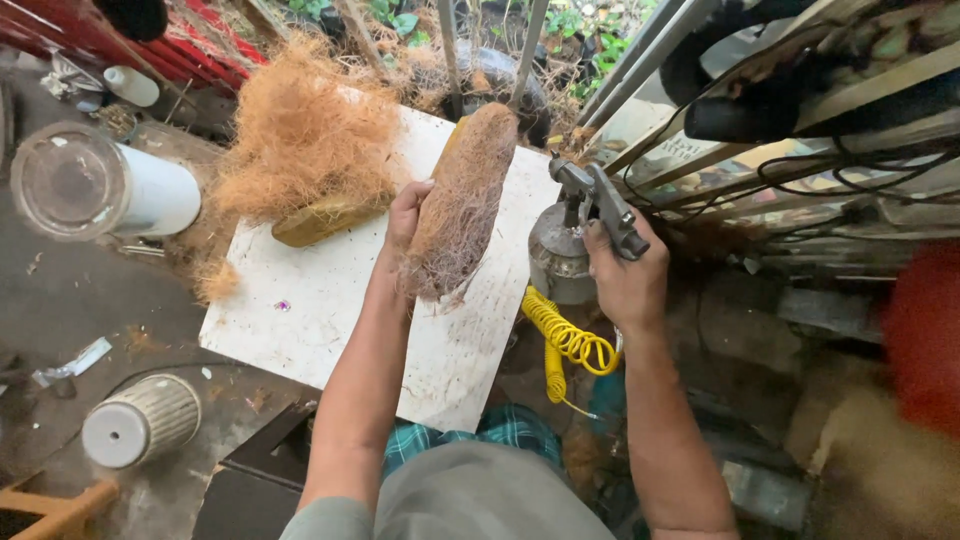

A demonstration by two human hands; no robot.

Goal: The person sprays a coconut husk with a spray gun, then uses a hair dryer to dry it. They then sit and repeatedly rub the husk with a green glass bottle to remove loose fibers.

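Left hand [404, 212] grips a fibre-covered block [462, 200] over the board [300, 310]; right hand [625, 275] clasps a spray gun [600, 205]; loose fibre [300, 135] sits unused at the board's far-left corner.

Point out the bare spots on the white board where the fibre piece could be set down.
The board is bare at its near-left part, between the fibre pile and the near edge, left of the left hand. The far-left corner is crowded with fibre. The right edge is tight beside the spray gun and yellow hose.

Soft, even daylight fills the scene, brightest on the white board [330, 300] at centre, with only faint shadows. The wide lens bends straight lines near the edges. A red shape [925, 330] at the right edge is smeared and out of focus.
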